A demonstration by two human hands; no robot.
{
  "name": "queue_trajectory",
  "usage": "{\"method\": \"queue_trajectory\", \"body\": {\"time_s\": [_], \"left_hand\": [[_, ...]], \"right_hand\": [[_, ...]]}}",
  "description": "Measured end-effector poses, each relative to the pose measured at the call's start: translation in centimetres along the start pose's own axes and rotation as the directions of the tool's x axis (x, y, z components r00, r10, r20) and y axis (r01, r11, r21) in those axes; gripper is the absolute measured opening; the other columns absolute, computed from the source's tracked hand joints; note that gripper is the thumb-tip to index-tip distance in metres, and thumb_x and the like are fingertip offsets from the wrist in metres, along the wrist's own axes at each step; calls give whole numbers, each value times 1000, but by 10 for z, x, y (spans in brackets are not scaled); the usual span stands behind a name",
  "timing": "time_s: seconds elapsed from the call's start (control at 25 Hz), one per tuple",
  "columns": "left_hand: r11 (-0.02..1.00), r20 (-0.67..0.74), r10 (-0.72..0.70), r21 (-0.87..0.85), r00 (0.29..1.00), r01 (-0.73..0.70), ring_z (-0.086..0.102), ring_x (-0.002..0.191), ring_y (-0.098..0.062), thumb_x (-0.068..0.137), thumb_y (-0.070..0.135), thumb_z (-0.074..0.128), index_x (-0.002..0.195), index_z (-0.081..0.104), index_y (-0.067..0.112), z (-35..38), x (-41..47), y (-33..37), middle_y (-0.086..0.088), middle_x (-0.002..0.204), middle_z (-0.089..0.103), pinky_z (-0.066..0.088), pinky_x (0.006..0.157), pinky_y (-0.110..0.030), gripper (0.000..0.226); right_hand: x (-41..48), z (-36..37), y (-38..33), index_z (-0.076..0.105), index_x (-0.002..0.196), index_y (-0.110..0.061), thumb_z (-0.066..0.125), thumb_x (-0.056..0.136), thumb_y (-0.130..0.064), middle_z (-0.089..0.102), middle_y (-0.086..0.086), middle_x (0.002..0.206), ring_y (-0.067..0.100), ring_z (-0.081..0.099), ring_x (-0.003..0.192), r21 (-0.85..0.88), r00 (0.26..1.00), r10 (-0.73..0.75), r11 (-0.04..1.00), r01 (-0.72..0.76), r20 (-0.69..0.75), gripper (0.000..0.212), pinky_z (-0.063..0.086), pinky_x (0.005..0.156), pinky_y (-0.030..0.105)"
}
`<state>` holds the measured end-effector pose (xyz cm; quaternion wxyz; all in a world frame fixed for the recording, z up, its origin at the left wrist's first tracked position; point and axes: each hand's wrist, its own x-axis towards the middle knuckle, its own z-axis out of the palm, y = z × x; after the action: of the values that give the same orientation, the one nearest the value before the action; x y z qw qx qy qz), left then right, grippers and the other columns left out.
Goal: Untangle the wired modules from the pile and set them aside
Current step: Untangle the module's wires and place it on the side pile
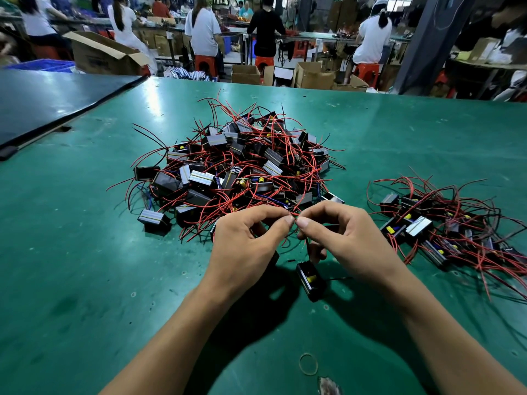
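1. Dark board [57, 109]: flat, on the far left of the worktop, running off the frame's edge.
2. Worktop [85, 266]: green mat, scuffed, carrying everything listed below.
3. Main pile [239, 169]: wired modules, small black boxes with pale striped faces, some showing yellow parts. They are heaped at the middle of the worktop and knotted together by red wires, with a few black and blue ones. A single module [154, 220] sits at the pile's near-left fringe.
4. Left hand [245, 246]: at the near edge of the pile, palm down. Grip closed, thumb and forefinger pinching a red wire [295, 215] that leads out of the pile.
5. Loose module [310, 280]: black, with a yellow part visible, just below and between the two hands and clear of the pile. Whether it rests on the worktop or hangs by its wire cannot be told.
6. Rubber band [308, 364]: tan loop, flat on the worktop between the forearms, near the front.
7. Right hand [342, 238]: fingertip to fingertip with the left. Grip closed, thumb and forefinger pinching the same wire tangle. The lower fingers are curled.
8. Set-aside heap [445, 223]: a smaller spread of wired modules at the right of the worktop, well apart from the main pile.
9. Background: seated people on red stools [204, 64] at far benches, with open cardboard boxes [102, 55] nearby.
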<state>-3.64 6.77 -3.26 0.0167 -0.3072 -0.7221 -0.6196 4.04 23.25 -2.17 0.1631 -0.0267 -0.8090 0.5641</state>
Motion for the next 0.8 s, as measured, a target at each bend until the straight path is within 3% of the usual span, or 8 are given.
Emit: {"method": "queue_trajectory", "body": {"time_s": [0.08,0.2,0.36,0.52,0.64,0.8], "left_hand": [[1000,22,2,-13,1000,-2,67,67,-20,88,16,73,90,79,20,-1,0,0,8,75,74,56,62,-41,7],[998,43,55,-13,998,-54,63,62,-27,88,19,73,92,78,22,-2,-1,0,7,74,73,53,57,-47,8],[994,48,106,13,993,-107,55,53,-26,87,16,73,94,79,22,-2,-1,-2,11,69,70,48,48,-43,11],[998,33,61,-7,998,-61,61,59,-30,87,16,75,93,79,22,-3,0,-4,6,72,73,52,53,-48,9],[999,46,33,-19,998,-32,65,64,-35,87,15,75,93,78,24,-4,1,-2,2,75,74,54,58,-52,11],[1000,41,25,-10,999,-25,63,61,-24,87,12,74,94,79,19,-2,1,-3,7,74,74,55,59,-41,11]], "right_hand": [[-2,2,-3,70,90,-27,70,89,-38,70,-4,69,20,68,53,-63,998,-43,997,40,-48,11,47,54,22],[-4,6,-6,70,88,-27,73,90,-33,66,-11,63,15,62,44,-66,987,-120,991,113,-105,8,45,48,19],[-5,11,-9,71,91,-28,74,88,-35,68,-9,71,17,60,43,-106,977,-173,981,160,-124,8,49,42,28],[-4,7,-8,73,102,-30,73,90,-28,70,-5,81,22,67,51,-85,983,-181,980,177,-40,13,56,50,36],[-3,5,-5,72,106,-31,70,92,-20,70,-2,82,22,70,55,-28,989,-145,989,144,-14,18,56,54,31],[-2,5,-1,72,107,-32,68,93,-14,70,1,86,23,71,58,31,994,-106,994,106,-4,23,57,58,29]]}}
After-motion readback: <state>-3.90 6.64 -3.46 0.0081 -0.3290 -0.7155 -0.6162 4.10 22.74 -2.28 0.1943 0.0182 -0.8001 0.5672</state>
